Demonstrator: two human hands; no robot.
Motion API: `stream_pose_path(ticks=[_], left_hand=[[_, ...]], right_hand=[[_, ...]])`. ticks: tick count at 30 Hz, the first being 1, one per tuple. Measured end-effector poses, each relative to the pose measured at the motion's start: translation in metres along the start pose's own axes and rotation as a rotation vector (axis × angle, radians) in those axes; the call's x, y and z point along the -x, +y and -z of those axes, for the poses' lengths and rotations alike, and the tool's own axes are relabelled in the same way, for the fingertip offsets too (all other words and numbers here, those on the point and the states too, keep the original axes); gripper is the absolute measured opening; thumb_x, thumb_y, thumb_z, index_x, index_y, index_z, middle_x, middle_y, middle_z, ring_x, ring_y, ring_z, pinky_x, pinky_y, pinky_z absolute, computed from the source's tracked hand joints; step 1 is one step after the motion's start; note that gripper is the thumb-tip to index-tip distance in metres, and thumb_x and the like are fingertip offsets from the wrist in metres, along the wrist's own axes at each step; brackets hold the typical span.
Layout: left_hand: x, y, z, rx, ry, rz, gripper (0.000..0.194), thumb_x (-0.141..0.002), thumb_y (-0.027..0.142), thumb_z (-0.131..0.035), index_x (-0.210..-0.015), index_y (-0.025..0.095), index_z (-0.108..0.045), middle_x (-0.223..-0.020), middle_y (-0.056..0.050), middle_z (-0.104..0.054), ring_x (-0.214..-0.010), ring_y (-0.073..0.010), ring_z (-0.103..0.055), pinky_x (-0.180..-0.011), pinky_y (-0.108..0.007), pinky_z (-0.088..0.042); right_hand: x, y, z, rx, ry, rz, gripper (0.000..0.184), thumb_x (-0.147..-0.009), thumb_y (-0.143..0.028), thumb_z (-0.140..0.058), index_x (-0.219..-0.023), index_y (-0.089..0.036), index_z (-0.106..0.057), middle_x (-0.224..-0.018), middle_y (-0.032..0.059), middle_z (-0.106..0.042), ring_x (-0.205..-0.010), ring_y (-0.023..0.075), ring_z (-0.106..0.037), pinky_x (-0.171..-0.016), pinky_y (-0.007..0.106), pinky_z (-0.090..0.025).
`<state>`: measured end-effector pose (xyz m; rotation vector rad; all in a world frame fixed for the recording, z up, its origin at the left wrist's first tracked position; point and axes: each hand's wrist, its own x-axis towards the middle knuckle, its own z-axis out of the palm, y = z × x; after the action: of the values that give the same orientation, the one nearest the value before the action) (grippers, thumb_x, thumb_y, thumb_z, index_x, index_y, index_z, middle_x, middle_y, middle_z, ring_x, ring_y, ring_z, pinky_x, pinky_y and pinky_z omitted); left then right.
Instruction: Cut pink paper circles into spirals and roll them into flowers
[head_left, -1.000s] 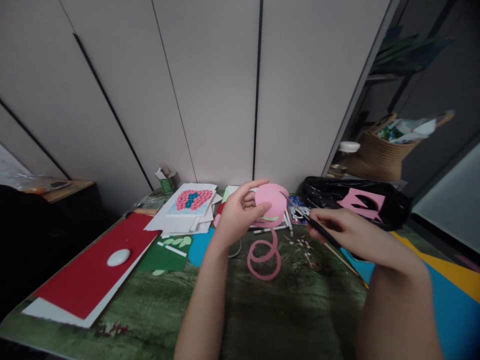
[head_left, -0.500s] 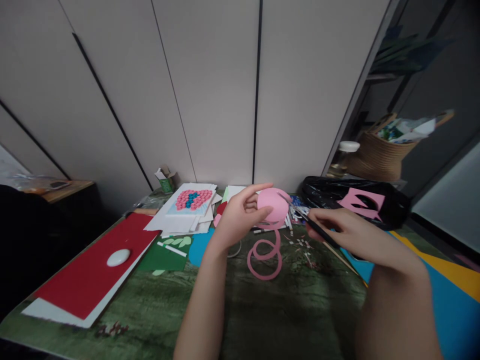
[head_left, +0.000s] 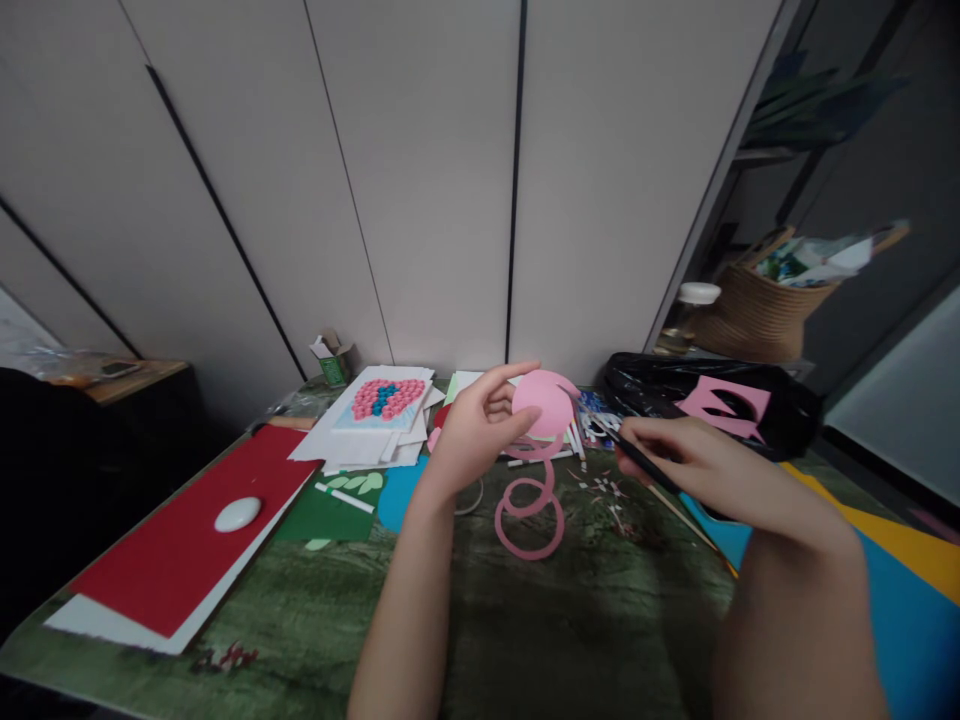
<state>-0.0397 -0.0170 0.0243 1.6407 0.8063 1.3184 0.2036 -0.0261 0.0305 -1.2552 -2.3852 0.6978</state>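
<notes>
My left hand (head_left: 480,420) is closed on a round piece of pink paper (head_left: 541,403), thumb in front and fingers partly curled behind. From the disc's edge a narrow spiral strip of pink paper (head_left: 561,520) hangs down in loops over the table. My right hand (head_left: 667,450) grips black-handled scissors (head_left: 637,458), their blades pointing left and up at the disc's right edge. Part of the handles is hidden by the fingers. Small paper scraps (head_left: 604,485) lie on the table just below the scissors.
On the left are red paper (head_left: 202,530) with a white oval object (head_left: 238,514), green paper (head_left: 330,515) and a pink-and-blue flower picture (head_left: 388,400). At right lie a black plastic bag (head_left: 645,375), cut pink paper (head_left: 727,405) and blue sheets (head_left: 900,620). A cabinet (head_left: 435,200) stands behind.
The pink disc has turned and shifted slightly left in my left hand. My right hand and the scissors have drawn a little to the right, away from the disc.
</notes>
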Motion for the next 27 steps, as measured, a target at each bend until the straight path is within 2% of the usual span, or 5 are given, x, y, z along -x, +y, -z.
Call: stream_pose_path(ticks=[10, 19, 27], left_hand=[[-0.0004, 0.0006, 0.0011, -0.017, 0.029, -0.013, 0.043, -0.074, 0.022, -0.063, -0.116, 0.020, -0.056, -0.077, -0.001, -0.054, -0.067, -0.0096, -0.050, -0.058, -0.022, -0.044], [-0.0002, 0.0016, 0.0003, -0.022, 0.037, -0.026, 0.043, -0.074, 0.023, -0.062, -0.116, 0.019, -0.056, -0.077, -0.002, -0.055, -0.068, -0.0100, -0.051, -0.058, -0.022, -0.045], [0.0007, 0.0012, -0.0012, -0.054, -0.063, 0.016, 0.043, -0.074, 0.022, -0.063, -0.117, 0.021, -0.057, -0.071, 0.002, -0.047, -0.059, -0.0069, -0.043, -0.051, -0.021, -0.037]], right_hand=[[-0.0008, 0.0010, 0.0009, 0.009, -0.019, -0.001, 0.027, -0.086, -0.037, -0.047, -0.065, -0.020, -0.045, -0.062, -0.0034, -0.043, -0.056, 0.0096, -0.038, -0.050, 0.023, -0.030], [-0.0012, -0.0020, -0.0017, -0.023, 0.036, -0.027, 0.026, -0.082, -0.036, -0.052, -0.063, -0.020, -0.044, -0.060, -0.0044, -0.040, -0.055, 0.0090, -0.037, -0.048, 0.023, -0.029], [-0.0009, -0.0062, -0.0014, 0.047, 0.012, -0.056, 0.024, -0.081, -0.035, -0.052, -0.065, -0.020, -0.044, -0.062, -0.0040, -0.043, -0.058, 0.0098, -0.036, -0.049, 0.024, -0.027]])
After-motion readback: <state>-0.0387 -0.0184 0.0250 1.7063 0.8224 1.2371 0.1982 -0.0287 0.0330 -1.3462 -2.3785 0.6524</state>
